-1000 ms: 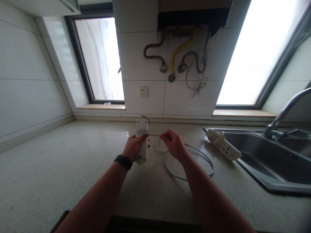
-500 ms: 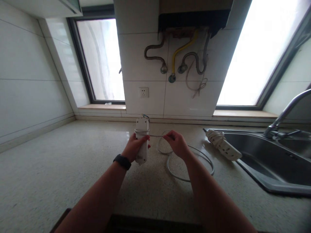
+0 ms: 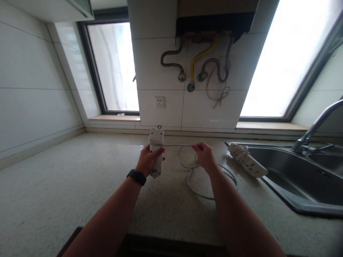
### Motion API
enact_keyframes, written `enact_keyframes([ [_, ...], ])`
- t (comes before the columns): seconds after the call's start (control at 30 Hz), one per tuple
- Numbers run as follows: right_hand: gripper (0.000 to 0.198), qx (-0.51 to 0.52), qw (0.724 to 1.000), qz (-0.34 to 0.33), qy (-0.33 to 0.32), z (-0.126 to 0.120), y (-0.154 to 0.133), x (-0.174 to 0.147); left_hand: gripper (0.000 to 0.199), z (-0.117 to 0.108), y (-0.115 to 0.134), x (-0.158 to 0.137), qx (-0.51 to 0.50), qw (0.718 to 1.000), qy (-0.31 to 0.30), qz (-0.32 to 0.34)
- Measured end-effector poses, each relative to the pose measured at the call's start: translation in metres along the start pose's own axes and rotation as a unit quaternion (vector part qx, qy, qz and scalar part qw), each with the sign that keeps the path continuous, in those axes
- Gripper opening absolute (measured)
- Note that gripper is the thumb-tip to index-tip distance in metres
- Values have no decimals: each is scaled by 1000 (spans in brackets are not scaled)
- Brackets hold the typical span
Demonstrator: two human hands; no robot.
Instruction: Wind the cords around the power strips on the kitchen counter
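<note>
My left hand (image 3: 148, 158) is closed around a white power strip (image 3: 158, 166), held upright with its back facing me. Some turns of cord are wrapped around the strip's upper part. From there the white power cord (image 3: 177, 145) runs taut to the right, pinched between the thumb and fingers of my right hand (image 3: 205, 154). The rest of the cord lies in loose loops on the countertop, partly hidden by my right forearm. The plug end is not visible.
A second white power strip (image 3: 248, 162), its cord wound around it, rests at the edge of the steel sink (image 3: 284, 192). A faucet (image 3: 302, 142) rises behind the sink. A wall socket (image 3: 160, 102) and several pipes are on the tiled wall above the speckled countertop (image 3: 80, 185).
My right hand has moved right and pulled a longer stretch of cord straight from the power strip. My left hand keeps its hold on the strip.
</note>
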State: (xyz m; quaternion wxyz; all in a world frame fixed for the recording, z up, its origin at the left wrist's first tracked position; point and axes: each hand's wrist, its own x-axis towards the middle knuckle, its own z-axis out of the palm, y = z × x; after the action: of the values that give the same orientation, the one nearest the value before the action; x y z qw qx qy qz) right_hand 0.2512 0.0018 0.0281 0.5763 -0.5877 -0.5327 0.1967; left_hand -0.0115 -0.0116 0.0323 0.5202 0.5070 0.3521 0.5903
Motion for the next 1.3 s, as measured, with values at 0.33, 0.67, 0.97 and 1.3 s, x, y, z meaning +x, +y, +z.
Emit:
enact_keyframes([
  [0.33, 73, -17, 998, 36, 44, -3, 10, 4, 46, 4, -1, -2, 26, 999, -6, 21],
  [0.67, 70, 86, 992, 30, -91, 17, 1, -8, 57, 7, -1, -23, -101, 972, -209, -41],
  [0.97, 50, 241, 906, 34, -345, 30, -28, -43, 59, 20, -5, -47, -292, 731, -577, -218],
  [1.3, 62, 239, 780, -95, -571, 13, -61, -60, 67, 37, -12, -72, -321, 621, -615, -364],
])
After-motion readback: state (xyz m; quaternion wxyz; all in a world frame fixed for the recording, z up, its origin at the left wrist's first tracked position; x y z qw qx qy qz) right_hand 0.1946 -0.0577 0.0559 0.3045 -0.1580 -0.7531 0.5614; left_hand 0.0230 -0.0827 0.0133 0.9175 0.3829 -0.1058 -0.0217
